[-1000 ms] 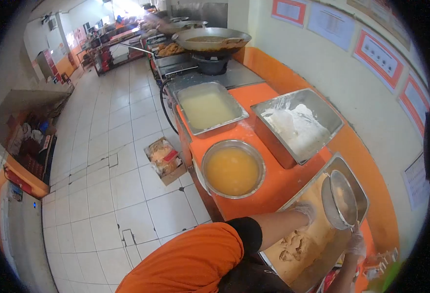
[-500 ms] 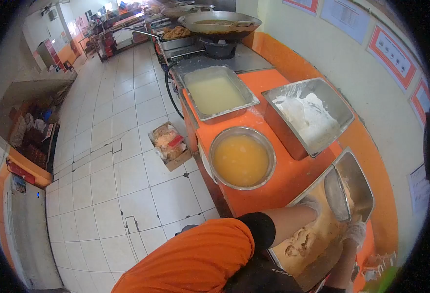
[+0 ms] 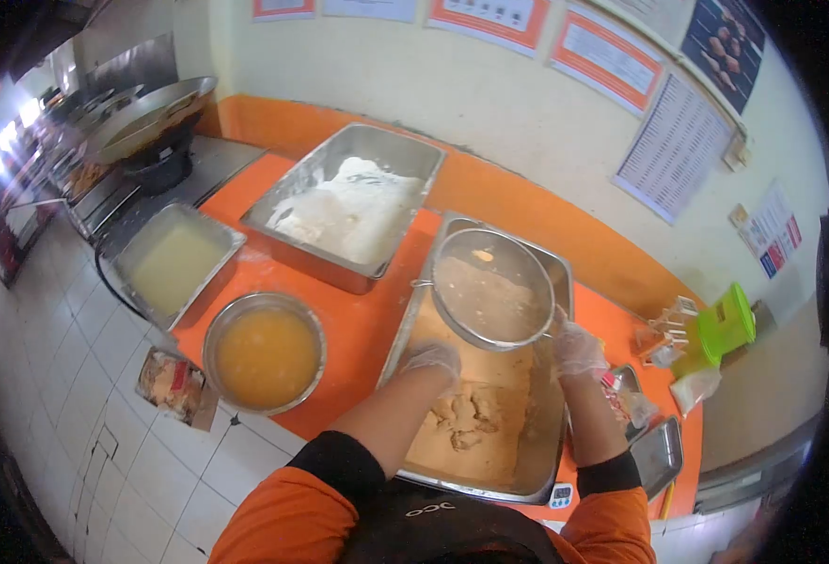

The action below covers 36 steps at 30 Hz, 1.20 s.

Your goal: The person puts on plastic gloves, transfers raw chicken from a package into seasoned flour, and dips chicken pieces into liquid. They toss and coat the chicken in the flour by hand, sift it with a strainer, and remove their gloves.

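My right hand, in a clear plastic glove, is closed at the near edge of a round mesh sieve. The sieve lies over the far part of a deep steel tray, with brown crumbs in its mesh. Pale orange breading flour covers the tray's bottom, and several coated lumps lie in it near me. My left hand, gloved too, reaches down to the flour by the tray's left side. Its fingers are mostly hidden, so their grip does not show.
To the left stand a bowl of orange liquid, a pan of pale liquid and a deep steel pan of white flour. A wok sits behind them. On the right are a small timer, metal trays and a green container.
My view has swung to the right. The sieve has gone from tilted on edge to lying nearly level, with my right hand still at its rim. My left hand stays low in the tray.
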Each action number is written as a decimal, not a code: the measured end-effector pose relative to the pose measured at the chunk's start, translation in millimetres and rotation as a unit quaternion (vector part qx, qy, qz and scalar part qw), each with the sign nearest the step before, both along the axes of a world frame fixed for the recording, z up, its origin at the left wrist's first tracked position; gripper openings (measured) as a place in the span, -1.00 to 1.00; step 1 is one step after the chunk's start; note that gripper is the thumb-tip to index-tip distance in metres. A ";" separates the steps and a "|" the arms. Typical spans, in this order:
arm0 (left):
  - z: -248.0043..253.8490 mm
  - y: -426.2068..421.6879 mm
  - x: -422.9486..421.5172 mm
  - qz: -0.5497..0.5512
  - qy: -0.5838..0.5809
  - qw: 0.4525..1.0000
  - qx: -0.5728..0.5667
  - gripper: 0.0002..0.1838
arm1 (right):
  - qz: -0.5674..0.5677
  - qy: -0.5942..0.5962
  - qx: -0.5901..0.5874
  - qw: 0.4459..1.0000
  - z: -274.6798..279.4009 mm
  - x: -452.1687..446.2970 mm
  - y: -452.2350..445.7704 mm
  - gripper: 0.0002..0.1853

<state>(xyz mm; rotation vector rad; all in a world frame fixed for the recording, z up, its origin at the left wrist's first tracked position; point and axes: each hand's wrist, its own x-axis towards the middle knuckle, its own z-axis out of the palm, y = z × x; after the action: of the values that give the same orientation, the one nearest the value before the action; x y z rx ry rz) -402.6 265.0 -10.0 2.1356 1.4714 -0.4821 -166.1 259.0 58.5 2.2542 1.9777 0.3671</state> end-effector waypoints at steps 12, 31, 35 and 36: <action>14.1 4.0 -8.4 -0.040 0.045 0.998 0.003 -0.69 | 0.137 -0.130 0.134 0.973 -12.5 -13.8 26.3 -0.65; -2.8 -5.7 6.8 0.087 -0.119 0.979 -0.138 -0.56 | 0.150 0.138 -0.464 0.862 -53.3 -100.8 6.6 -0.64; 9.5 -21.5 -0.6 -0.119 -0.010 0.986 -0.112 -0.56 | 0.387 -0.137 -0.489 0.770 -19.2 -97.3 -43.6 -0.55; -7.6 -28.1 -0.9 -0.204 0.008 0.977 -0.061 -0.55 | 0.305 -0.058 -0.425 0.851 -33.5 -103.1 -61.7 -0.55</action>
<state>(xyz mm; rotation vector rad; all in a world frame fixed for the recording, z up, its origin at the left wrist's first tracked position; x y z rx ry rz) -403.4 236.9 -17.6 2.3388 0.9768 -0.7162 -269.3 197.3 25.0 1.0323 2.1331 -0.2899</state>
